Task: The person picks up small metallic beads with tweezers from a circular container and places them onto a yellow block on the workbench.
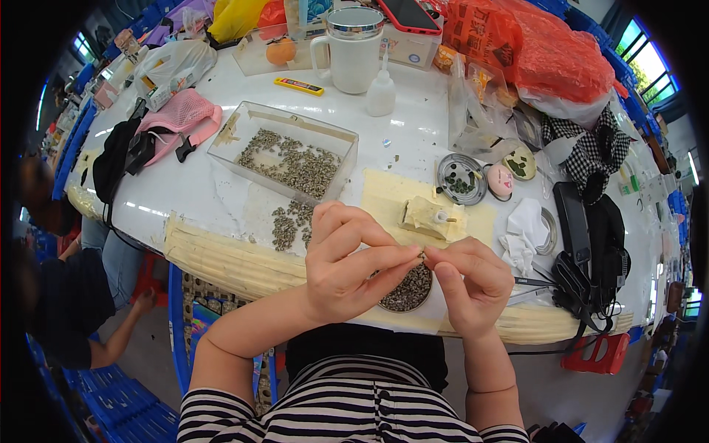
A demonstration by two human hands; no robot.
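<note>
My left hand (346, 258) and my right hand (473, 284) meet fingertip to fingertip near the table's front edge. Both are closed in a pinch on one tiny metal piece (422, 256), too small to make out in detail. Just below the fingertips is a round dish of small dark metal parts (405, 294), partly covered by my hands. Beyond them, a block wrapped in cream tape (430, 218) sits on a tape-covered patch, with a small whitish nozzle on it. Left of that, loose small metal parts (288, 225) lie beside a clear box (347, 168) holding more.
A white lidded mug (357, 66), a squeeze bottle (381, 94) and a yellow cutter (299, 86) stand or lie farther back. To the right are a round tin with dark green pieces (462, 179), tweezers (533, 281) and black bags. Another person (70, 303) sits at the left.
</note>
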